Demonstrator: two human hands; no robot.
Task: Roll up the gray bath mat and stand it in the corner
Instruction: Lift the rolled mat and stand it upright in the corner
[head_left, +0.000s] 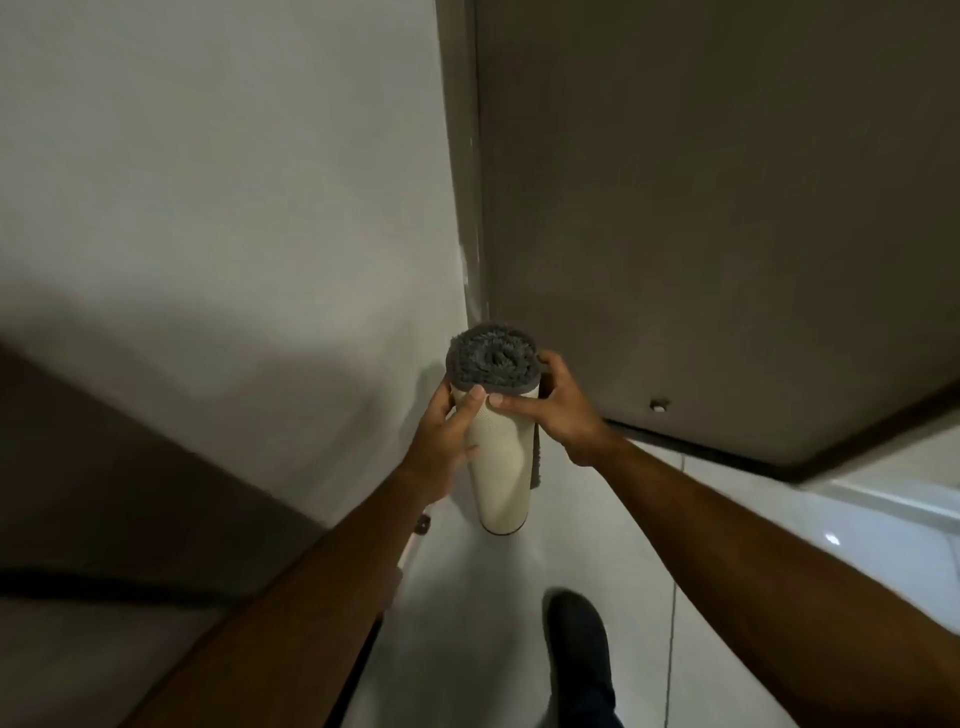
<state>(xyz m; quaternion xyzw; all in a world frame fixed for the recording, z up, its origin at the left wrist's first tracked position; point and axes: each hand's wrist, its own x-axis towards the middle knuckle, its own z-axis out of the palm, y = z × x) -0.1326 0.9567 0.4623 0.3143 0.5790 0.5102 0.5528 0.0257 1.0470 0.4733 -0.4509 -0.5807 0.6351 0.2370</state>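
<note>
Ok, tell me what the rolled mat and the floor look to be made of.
Rolled mat: the gray top end shows shaggy tufts, likely a microfibre or chenille pile; the cream outer side is smooth with a fine grid, probably a woven or rubberised backing. Floor: pale, glossy, with a thin joint line and a bright glint, so likely glazed tile. Both hands, left and right, grip the roll.

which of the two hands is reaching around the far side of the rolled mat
The right hand: its fingers curl behind the top of the rolled bath mat, while the left hand presses against the near left side.
</note>
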